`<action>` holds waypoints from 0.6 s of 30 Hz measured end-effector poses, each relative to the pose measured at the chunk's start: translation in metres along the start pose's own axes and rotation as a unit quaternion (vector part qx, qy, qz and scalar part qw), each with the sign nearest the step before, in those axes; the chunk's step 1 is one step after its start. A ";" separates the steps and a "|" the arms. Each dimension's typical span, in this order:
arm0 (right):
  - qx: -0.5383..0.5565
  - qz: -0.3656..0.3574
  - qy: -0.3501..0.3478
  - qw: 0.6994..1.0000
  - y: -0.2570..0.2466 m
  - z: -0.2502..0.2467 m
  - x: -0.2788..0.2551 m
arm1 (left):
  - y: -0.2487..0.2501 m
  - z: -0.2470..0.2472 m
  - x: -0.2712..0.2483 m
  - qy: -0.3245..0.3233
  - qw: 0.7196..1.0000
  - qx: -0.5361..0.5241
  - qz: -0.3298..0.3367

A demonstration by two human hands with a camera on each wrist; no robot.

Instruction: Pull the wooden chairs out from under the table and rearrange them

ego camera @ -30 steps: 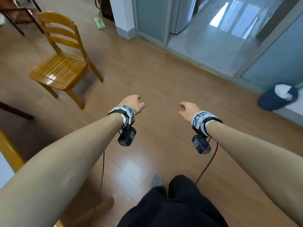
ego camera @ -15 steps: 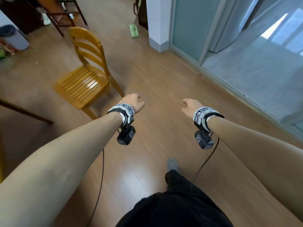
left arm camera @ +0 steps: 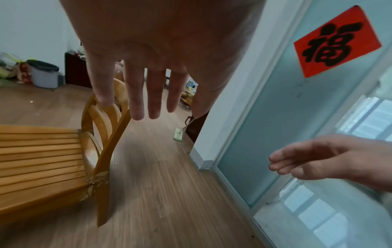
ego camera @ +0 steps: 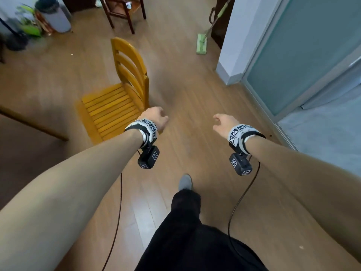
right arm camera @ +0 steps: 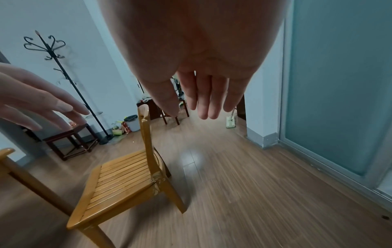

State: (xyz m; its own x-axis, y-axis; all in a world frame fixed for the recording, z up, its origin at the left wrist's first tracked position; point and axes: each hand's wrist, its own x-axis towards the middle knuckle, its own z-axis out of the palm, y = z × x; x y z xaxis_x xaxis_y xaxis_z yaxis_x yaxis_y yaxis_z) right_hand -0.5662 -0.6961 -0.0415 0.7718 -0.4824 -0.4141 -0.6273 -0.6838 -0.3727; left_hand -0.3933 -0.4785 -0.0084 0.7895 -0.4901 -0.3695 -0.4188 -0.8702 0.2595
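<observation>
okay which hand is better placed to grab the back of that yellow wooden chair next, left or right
Left, probably. The left hand hangs right beside the wooden chair, close to its backrest, fingers relaxed and holding nothing. The right hand is also free but sits farther over, toward the glass door, away from the chair.

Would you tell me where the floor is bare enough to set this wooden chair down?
Bare floor runs between the wooden chair and the glass door, ahead of both hands. It is crowded at the far wall: bin, dark chair, mop.

"福" on red door sign [left arm camera: 337,41]
</observation>
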 end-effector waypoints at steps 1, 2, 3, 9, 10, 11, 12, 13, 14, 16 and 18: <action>-0.006 0.003 -0.007 1.000 -0.002 -0.008 0.025 | 0.003 -0.005 0.024 -0.005 1.000 -0.007 -0.007; -0.012 -0.001 -0.016 1.000 -0.004 -0.016 0.048 | 0.005 -0.009 0.046 -0.009 1.000 -0.014 -0.012; -0.016 -0.007 -0.023 1.000 -0.008 -0.025 0.073 | 0.007 -0.017 0.068 -0.012 1.000 -0.016 -0.018; -0.033 -0.055 -0.039 0.997 -0.031 -0.087 0.209 | 0.019 -0.073 0.185 -0.002 0.998 -0.011 -0.063; -0.037 -0.066 -0.043 0.996 -0.036 -0.096 0.233 | 0.020 -0.081 0.202 0.002 0.998 -0.012 -0.066; -0.039 -0.074 -0.046 0.995 -0.041 -0.104 0.257 | 0.021 -0.087 0.220 0.005 0.997 -0.015 -0.072; -0.042 -0.085 -0.051 0.994 -0.045 -0.111 0.283 | 0.021 -0.093 0.238 0.008 0.996 -0.019 -0.084; -0.046 -0.098 -0.057 0.993 -0.050 -0.118 0.309 | 0.022 -0.098 0.255 0.010 0.995 -0.026 -0.099; -0.051 -0.113 -0.062 0.990 -0.054 -0.122 0.334 | 0.023 -0.101 0.269 0.014 0.992 -0.037 -0.118; -0.070 -0.152 -0.070 0.984 -0.068 -0.134 0.387 | 0.025 -0.107 0.296 0.024 0.985 -0.058 -0.160; -0.089 -0.183 -0.087 0.975 -0.087 -0.144 0.432 | 0.027 -0.114 0.312 0.029 0.975 -0.074 -0.206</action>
State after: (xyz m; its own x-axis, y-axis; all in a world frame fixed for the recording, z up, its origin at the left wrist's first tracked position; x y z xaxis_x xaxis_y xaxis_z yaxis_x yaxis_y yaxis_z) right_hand -0.1639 -0.9239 -0.0682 0.9019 -0.0994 -0.4205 -0.2740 -0.8840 -0.3788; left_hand -0.1069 -0.6492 -0.0154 0.9031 -0.0936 -0.4191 0.0044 -0.9739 0.2270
